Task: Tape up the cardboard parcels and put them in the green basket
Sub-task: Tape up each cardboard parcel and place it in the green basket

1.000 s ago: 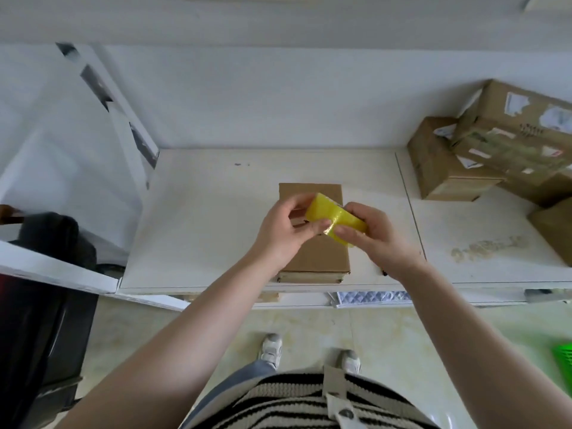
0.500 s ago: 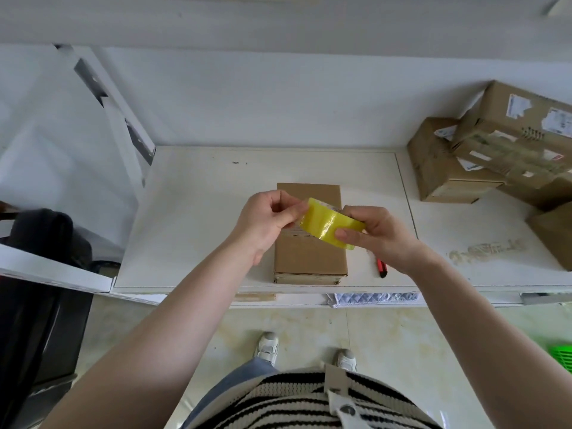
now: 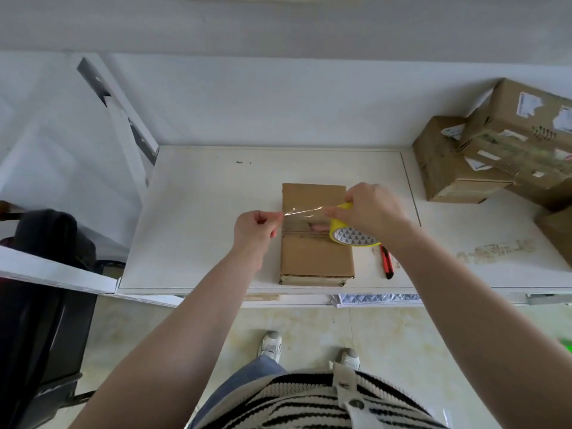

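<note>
A flat brown cardboard parcel [image 3: 315, 258] lies on the white table [image 3: 201, 218], near its front edge. My right hand [image 3: 371, 212] grips a yellow tape roll [image 3: 349, 235] above the parcel's right side. My left hand [image 3: 257, 227] pinches the free end of a clear tape strip [image 3: 305, 211], which stretches from the roll leftward across the parcel, held just above it. A sliver of the green basket [image 3: 567, 348] shows at the far right edge, down on the floor.
A red box cutter [image 3: 387, 258] lies on the table right of the parcel. Several labelled cardboard boxes [image 3: 495, 150] are stacked at the back right. A black chair [image 3: 40, 289] stands to the left. My shoes [image 3: 272, 345] are on the floor below.
My hands have pulled apart: the left moved left with the tape end, the right moved right with the roll, drawing out a strip across the parcel.
</note>
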